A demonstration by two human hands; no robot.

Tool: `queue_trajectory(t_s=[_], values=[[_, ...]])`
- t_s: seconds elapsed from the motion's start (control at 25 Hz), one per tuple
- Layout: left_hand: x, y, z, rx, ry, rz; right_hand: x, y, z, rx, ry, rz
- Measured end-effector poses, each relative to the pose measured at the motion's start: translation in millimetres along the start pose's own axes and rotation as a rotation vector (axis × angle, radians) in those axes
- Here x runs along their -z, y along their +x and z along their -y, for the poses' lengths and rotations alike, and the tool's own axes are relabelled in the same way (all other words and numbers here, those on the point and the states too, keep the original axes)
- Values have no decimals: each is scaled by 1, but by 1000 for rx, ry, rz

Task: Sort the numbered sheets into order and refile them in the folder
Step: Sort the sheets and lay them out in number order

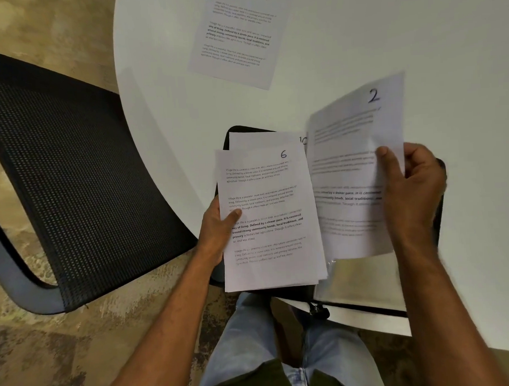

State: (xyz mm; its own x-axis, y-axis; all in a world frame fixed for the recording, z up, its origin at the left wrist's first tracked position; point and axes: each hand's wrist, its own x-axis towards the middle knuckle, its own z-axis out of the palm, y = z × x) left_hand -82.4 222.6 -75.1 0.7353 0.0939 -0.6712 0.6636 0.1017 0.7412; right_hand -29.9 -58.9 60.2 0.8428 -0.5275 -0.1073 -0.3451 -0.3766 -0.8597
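Observation:
My left hand (216, 227) grips the left edge of a stack of printed sheets (269, 221), thumb on top; the top sheet is numbered 6, and a sheet numbered 10 peeks out behind it. My right hand (409, 184) pinches the right edge of a single sheet numbered 2 (355, 169), lifted and tilted beside the stack. Under both lies an open black folder (244, 131) with a clear plastic sleeve (361, 281) showing at the lower right. Another printed sheet (236, 37) lies flat on the table further away.
The round white table (416, 36) fills the upper right; its edge curves close to my legs. A black mesh chair (69, 179) stands to the left on patterned carpet. My knees in blue jeans (255, 340) are below the folder.

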Motion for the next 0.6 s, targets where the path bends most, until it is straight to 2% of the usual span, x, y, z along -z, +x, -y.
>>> queue_trajectory(t_s=[0.08,0.16,0.28,0.36,0.44,0.6], values=[[4,0,2,-58,63,13,4,-3,26,66,38,-17],[7,-1,4,-109,103,47,2,-5,41,50,114,32],[4,-6,-2,-120,148,67,-14,-7,39,-185,367,182],[1,-6,-6,-132,165,73,-27,-5,18,-317,448,223],[0,-4,-9,-74,117,70,-42,-4,-12,-390,404,240],[-1,-3,-19,198,-127,-5,-68,-13,-74,-413,140,331]])
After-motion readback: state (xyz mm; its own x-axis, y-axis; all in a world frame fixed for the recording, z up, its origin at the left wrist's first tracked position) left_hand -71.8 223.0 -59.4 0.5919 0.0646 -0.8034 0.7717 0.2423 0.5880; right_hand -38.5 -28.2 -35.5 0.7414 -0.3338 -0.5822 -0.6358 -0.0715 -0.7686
